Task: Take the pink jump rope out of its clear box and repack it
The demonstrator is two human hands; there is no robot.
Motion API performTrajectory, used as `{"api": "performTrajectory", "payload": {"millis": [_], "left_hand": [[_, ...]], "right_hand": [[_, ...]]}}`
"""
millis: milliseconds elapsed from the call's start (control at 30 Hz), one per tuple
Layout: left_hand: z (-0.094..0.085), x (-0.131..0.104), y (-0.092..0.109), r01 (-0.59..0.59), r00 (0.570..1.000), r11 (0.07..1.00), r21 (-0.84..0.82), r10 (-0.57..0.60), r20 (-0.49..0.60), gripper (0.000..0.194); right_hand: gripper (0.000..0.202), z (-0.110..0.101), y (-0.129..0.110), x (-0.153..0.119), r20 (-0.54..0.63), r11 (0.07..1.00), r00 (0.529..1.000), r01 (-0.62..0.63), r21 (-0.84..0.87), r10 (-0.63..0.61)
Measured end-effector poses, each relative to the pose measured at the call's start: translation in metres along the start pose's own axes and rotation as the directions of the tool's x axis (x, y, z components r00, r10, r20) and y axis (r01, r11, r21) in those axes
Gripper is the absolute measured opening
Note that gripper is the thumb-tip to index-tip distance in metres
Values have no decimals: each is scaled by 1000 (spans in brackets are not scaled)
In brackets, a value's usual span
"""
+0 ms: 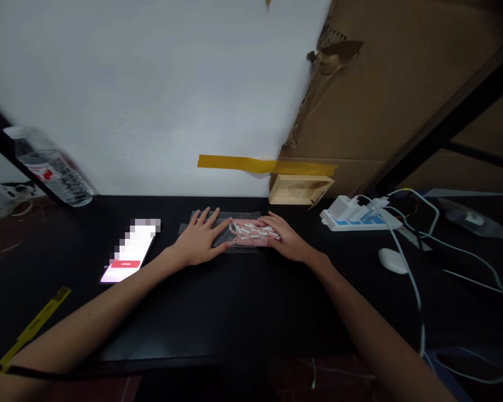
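A clear plastic bag (246, 215) lies flat on the black table. Inside its right part is a pink piece with several small white sticks (254, 230) on it, their exact kind too small to tell. My left hand (199, 241) rests palm down on the bag's left part, fingers spread, with the thumb pointing towards the pink contents. Over the right end lies my right hand (287, 239), fingers stretched along the upper side and thumb at the lower side, touching the bag. Part of that end is hidden beneath it.
Left of the hands lies a lit phone (129, 251); a water bottle (52, 167) leans behind it. A shallow wooden box (299, 190) stands against the cardboard at the back. To the right are a power strip (352, 215) with cables and a white mouse (393, 261).
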State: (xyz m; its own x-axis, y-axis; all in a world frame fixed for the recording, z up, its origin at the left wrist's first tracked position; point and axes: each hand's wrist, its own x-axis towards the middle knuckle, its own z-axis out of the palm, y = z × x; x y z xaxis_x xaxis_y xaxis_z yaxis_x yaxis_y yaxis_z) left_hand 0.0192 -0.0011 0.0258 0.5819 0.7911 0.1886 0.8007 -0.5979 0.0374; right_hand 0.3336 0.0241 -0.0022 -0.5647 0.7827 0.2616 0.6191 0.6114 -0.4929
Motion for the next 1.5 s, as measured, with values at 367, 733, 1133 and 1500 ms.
{"api": "performTrajectory", "payload": {"millis": [367,733,1133,1500], "left_hand": [[0,2,-8,6,1000,1000,12,-6,7,70],[-1,2,-7,-21,1000,1000,8,21,5,68],[-1,1,-6,-22,1000,1000,11,22,-14,67],[-3,3,-2,-10,999,1000,30,9,35,86]], "right_hand": [[87,-35,-4,-4,108,977,982,-168,130,155],[96,-41,-8,-5,180,957,949,-276,87,258],[97,-18,-9,-1,102,983,979,-179,30,175],[89,-12,5,2,120,993,986,-111,-41,115]]}}
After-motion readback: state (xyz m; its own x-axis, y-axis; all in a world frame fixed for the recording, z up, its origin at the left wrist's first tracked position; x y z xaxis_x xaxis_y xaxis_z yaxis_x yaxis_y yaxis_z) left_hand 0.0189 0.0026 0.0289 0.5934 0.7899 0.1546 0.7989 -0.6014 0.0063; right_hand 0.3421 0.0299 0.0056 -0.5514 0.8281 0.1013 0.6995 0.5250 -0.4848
